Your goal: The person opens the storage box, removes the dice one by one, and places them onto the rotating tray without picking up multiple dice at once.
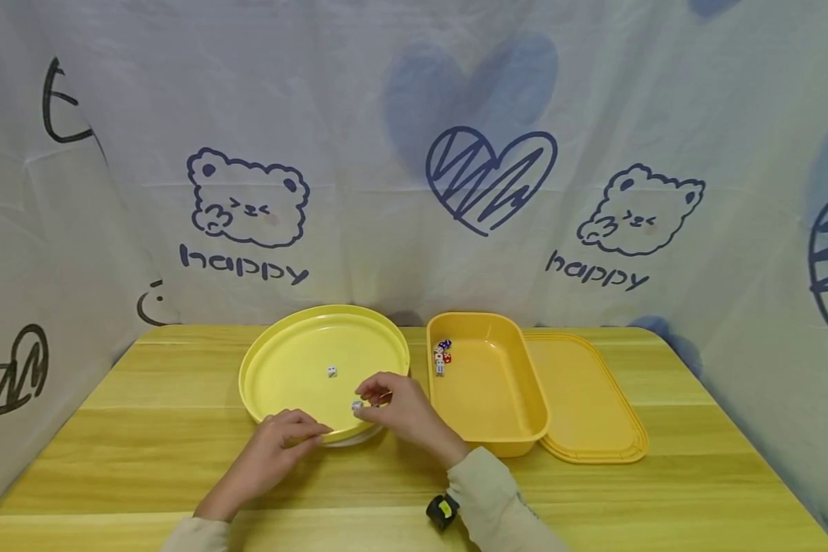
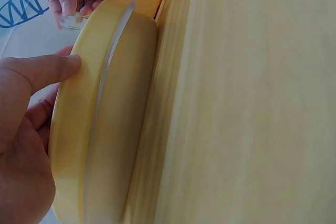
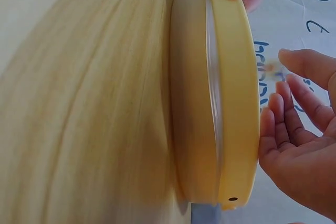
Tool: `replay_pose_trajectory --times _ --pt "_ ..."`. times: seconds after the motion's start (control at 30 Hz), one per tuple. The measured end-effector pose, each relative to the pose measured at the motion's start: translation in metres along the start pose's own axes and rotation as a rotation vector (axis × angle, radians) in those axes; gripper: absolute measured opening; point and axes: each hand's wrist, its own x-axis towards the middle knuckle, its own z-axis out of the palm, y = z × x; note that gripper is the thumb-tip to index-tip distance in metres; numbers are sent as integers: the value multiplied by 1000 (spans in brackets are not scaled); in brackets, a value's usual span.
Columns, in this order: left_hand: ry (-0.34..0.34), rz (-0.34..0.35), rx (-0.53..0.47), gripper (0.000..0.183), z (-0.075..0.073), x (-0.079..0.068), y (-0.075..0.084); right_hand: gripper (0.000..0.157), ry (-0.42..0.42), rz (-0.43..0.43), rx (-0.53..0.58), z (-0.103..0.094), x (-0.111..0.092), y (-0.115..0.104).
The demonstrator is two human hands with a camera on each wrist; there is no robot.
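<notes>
Apparently, this is picking: right hand (image 1: 407,408) pinches a die (image 1: 356,406), left hand (image 1: 278,446) pinches the tray (image 1: 283,354), and lifting calls for steadiness.

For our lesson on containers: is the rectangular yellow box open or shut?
Open: the rectangular yellow box shows dice inside, and the lid lies beside it.

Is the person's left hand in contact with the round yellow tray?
Touching. The left wrist view shows it: the thumb of the left hand lies against the outer wall of the round yellow tray.
</notes>
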Motion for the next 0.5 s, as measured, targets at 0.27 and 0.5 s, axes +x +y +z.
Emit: replay_pose_trajectory --times 0.27,0.5 --pt "-9 13 1 16 0 -1 0 19 12 -22 2 -1 0 0" --pt "-10 10 0 17 0 -1 -1 19 21 -16 3 -1 0 0"
